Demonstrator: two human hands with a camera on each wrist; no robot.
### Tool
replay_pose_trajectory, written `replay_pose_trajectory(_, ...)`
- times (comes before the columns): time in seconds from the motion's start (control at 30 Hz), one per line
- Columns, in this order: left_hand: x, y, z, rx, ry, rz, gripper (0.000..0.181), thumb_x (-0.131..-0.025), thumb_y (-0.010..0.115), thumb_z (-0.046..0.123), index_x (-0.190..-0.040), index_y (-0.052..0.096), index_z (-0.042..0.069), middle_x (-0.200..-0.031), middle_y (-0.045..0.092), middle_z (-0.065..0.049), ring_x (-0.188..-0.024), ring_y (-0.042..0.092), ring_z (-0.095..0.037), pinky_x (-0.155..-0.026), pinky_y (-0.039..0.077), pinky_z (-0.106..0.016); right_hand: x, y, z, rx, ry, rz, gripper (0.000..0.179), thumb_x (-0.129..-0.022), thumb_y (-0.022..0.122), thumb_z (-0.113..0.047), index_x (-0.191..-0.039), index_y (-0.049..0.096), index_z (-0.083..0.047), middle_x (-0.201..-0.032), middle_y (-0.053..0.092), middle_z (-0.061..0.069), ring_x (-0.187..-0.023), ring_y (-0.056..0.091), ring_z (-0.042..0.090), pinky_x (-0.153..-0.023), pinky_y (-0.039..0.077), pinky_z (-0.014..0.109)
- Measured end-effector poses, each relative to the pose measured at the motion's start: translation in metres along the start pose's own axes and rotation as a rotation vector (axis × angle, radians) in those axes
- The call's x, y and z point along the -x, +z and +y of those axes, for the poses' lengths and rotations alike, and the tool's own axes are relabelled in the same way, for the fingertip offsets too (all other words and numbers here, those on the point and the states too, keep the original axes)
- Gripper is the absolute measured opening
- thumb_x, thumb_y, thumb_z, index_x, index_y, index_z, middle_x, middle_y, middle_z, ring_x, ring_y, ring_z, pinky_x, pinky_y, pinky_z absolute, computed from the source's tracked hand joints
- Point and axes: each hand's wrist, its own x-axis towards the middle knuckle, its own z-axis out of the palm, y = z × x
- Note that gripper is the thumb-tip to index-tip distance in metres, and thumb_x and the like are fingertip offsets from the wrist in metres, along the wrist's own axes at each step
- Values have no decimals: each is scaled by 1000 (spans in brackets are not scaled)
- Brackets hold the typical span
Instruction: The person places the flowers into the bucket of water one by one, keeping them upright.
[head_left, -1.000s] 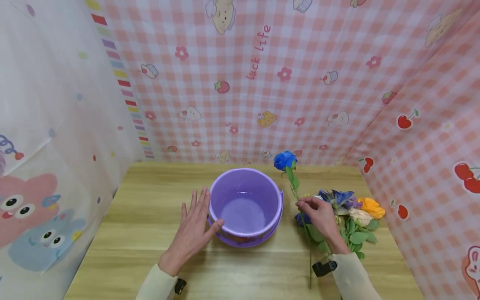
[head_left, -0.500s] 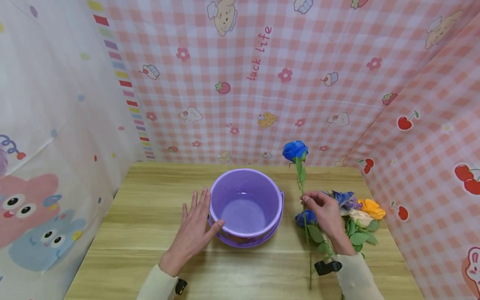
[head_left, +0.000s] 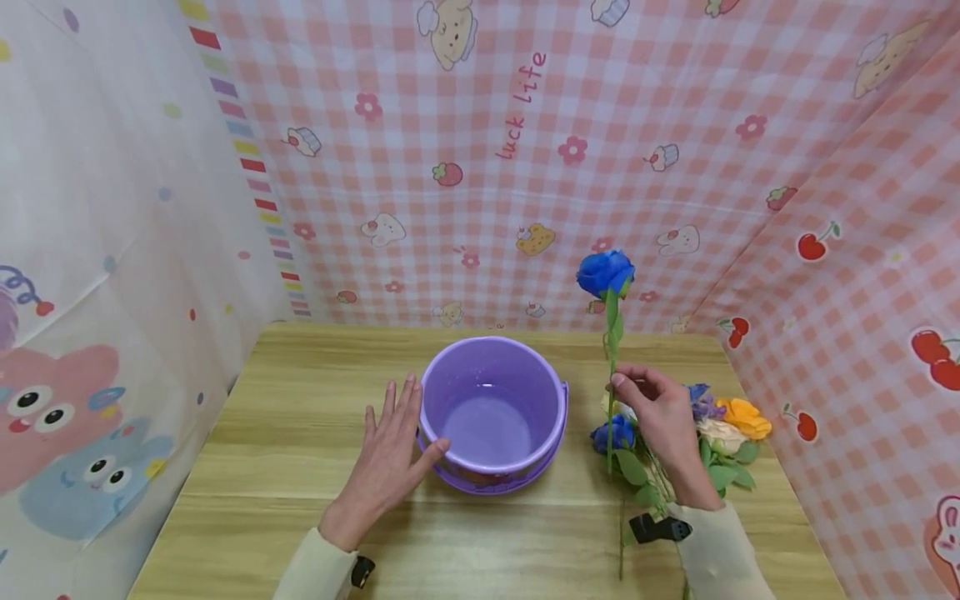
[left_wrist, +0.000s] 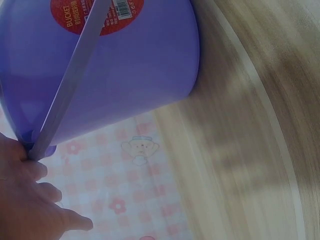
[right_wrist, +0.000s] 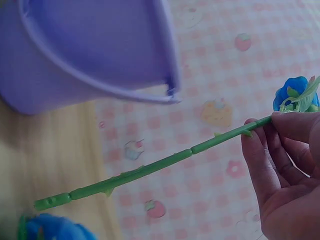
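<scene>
A purple bucket (head_left: 480,371) stands upright on the wooden table, its handle (left_wrist: 65,92) lowered along its side. My left hand (head_left: 386,458) rests against the left of the bucket's rim, fingers straight and spread. To the right, my right hand (head_left: 667,421) pinches the green stem of an artificial blue rose (head_left: 606,273) between thumb and fingers. The rose is upright, bloom on top. In the right wrist view the stem (right_wrist: 165,161) shows whole below the fingers, its lower end above the table and apart from the bucket.
Under and beyond my right hand lies a pile of artificial flowers: another blue rose (head_left: 611,435), an orange flower (head_left: 744,418), a cream flower (head_left: 722,435) and green leaves. A loose stem (head_left: 621,542) points towards the front edge. Printed cloth (head_left: 465,208) encloses the table.
My right hand has lifted the blue rose up and slightly right, turning it more upright; its stem end has risen off the table area. The left hand and bucket have stayed put.
</scene>
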Motion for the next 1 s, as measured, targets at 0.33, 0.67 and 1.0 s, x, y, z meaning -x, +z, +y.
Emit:
replay_pose_trajectory(0.33,1,1,0,10,3,-1,91,-103,48,60,-165,14,2,-172,8,-14,-157,5,-40,-119,7,-72,3,6,-29,-29,-82,38,32,-101,70,-27,-118,71,1,-104,76,16,-89,72,8,-81,59,19)
replay_pose_trajectory(0.67,0,-1,0,19,2,-4,92,-103,49,59,-165,14,1,-172,6,-13,-158,1,-38,-119,5,-71,3,19,-55,-72,-184,62,26,-100,71,-20,-115,73,2,-96,74,-2,-90,72,7,-81,60,21)
replay_pose_trajectory(1.0,0,-1,0,20,11,-3,92,-103,48,60,-167,7,7,-172,5,-13,-158,5,-39,-119,5,-71,-2,32,-78,-144,-187,39,26,-99,74,-19,-114,73,3,-94,75,-4,-92,73,10,-84,60,24)
